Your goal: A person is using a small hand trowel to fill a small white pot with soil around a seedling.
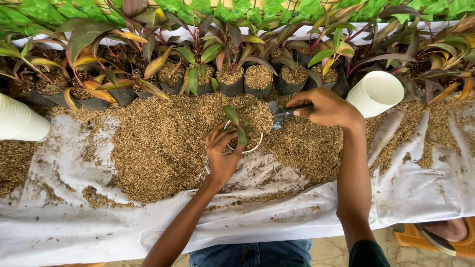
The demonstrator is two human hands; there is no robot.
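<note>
Seedling (236, 123) is fragile: your left hand (222, 153) grips its white pot (253, 147) at 6 o'clock; right hand (329, 107) clenches the scoop (280, 113), prob. light.

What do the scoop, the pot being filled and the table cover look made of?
Scoop: dark and matte, probably plastic, though the look leaves metal open. Pot: smooth white rim, likely thin plastic. Cover: white, wrinkled and creased, probably plastic sheeting or woven sacking; weave too small to tell.

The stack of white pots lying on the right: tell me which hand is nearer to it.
Right. The right hand, gripping a small scoop, sits just left of the stack of white pots. The left hand is farther off, at the small white pot with the seedling.
</note>
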